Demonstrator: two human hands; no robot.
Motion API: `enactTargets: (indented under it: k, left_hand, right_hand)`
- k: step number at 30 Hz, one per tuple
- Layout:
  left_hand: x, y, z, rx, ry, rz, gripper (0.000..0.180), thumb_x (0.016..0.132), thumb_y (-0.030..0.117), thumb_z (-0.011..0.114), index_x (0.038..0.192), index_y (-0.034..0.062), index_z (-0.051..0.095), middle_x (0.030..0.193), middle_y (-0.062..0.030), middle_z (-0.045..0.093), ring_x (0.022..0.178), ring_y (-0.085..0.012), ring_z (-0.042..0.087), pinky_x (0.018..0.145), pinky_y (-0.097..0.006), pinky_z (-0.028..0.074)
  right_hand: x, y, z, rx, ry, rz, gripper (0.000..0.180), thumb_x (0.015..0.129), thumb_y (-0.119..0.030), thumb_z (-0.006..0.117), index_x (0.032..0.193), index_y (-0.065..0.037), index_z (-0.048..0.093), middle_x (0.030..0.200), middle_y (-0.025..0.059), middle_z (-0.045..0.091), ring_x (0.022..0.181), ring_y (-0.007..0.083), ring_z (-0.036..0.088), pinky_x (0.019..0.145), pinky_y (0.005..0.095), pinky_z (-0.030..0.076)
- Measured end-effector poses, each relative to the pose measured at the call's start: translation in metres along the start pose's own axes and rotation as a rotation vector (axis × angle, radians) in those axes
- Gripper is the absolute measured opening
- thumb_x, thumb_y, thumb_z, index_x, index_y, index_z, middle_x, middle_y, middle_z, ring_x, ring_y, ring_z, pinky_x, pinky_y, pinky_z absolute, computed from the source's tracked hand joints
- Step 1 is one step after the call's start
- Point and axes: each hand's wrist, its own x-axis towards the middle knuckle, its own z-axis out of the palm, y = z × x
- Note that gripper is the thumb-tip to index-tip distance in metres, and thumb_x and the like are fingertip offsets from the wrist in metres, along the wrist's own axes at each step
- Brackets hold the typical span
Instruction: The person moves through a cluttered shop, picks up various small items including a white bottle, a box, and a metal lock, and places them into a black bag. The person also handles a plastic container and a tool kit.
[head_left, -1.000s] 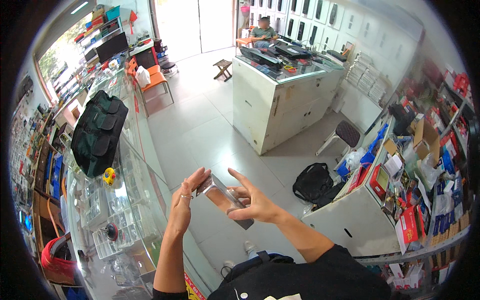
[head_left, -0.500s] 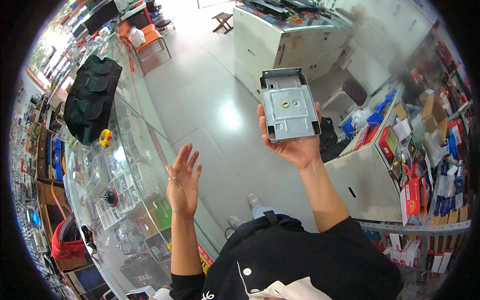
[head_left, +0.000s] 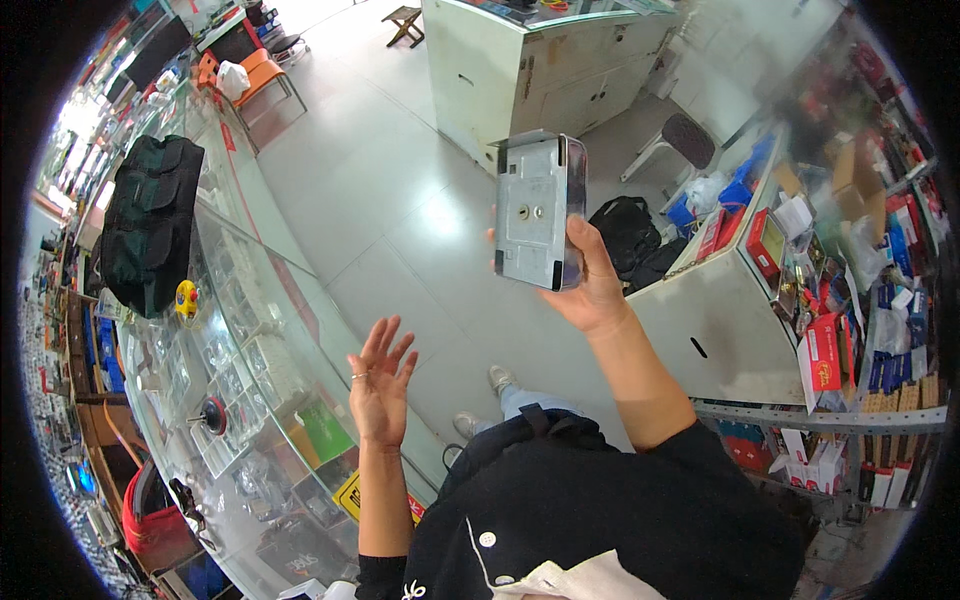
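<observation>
A flat silver metal lock case [head_left: 527, 240], with a keyhole cylinder near its middle, is gripped in my right hand [head_left: 592, 285]. The thumb presses along its right side and fingertips show past its left edge. It is held up over the floor, tilted so that its shiny right side shows. My left hand [head_left: 381, 385], wearing a ring, hovers empty to the lower left with its fingers spread, palm up. It is nearest the glass counter [head_left: 300, 330] and touches nothing.
On the glass counter lie a black bag [head_left: 152, 225], a yellow tape measure [head_left: 186, 299] and a round dark disc tool [head_left: 213, 415]. A white cabinet [head_left: 700, 350] stands at the right, beside crowded shelves. A black backpack [head_left: 625, 235] and a stool [head_left: 685, 140] are behind it.
My right hand has shifted left and turned the lock case, so its right side now shows. My left hand has moved slightly right and down. The whole view has swung somewhat.
</observation>
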Motion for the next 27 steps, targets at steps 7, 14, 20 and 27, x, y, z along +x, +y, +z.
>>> enactTargets:
  k: [7, 14, 20, 27]
  left_hand:
    - [-0.001, -0.021, 0.002, 0.043, 0.089, -0.045, 0.051, 0.095, 0.040, 0.041, 0.126, -0.0001, 0.044, 0.118, -0.0136, 0.052, 0.105, -0.0225, 0.051, 0.094, -0.039, 0.040]
    - [-0.007, -0.041, -0.007, 0.137, 0.191, -0.089, 0.026, 0.091, 0.020, 0.053, 0.104, -0.0023, 0.058, 0.072, -0.0041, 0.055, 0.064, -0.0129, 0.052, 0.064, -0.030, 0.048]
    - [-0.013, -0.059, -0.011, 0.232, 0.309, -0.257, 0.020, 0.087, 0.011, 0.057, 0.101, -0.0023, 0.060, 0.071, -0.0044, 0.054, 0.059, -0.0116, 0.052, 0.058, -0.028, 0.050]
    - [-0.016, -0.067, -0.014, 0.206, 0.319, -0.283, 0.012, 0.084, 0.006, 0.057, 0.094, -0.0010, 0.059, 0.075, -0.0064, 0.056, 0.060, -0.0132, 0.056, 0.060, -0.032, 0.055]
  right_hand:
    - [-0.004, 0.017, -0.030, -0.426, 0.204, -0.121, 0.073, 0.075, -0.027, 0.070, 0.133, -0.003, 0.032, 0.114, 0.0093, 0.052, 0.104, 0.0191, 0.053, 0.092, 0.0344, 0.042]
    - [-0.018, 0.033, -0.048, -0.441, 0.223, 0.097, 0.084, 0.075, -0.023, 0.071, 0.141, -0.005, 0.023, 0.112, 0.0073, 0.050, 0.101, 0.0148, 0.049, 0.088, 0.0281, 0.040]
    - [-0.033, 0.047, -0.058, -0.371, 0.225, 0.244, 0.080, 0.077, -0.023, 0.068, 0.140, -0.005, 0.023, 0.119, 0.0063, 0.047, 0.108, 0.0167, 0.048, 0.094, 0.0313, 0.037]
    - [-0.035, 0.042, -0.074, -0.337, 0.328, 0.259, 0.076, 0.078, -0.022, 0.067, 0.140, -0.006, 0.025, 0.116, 0.0061, 0.049, 0.105, 0.0160, 0.051, 0.087, 0.0308, 0.042]
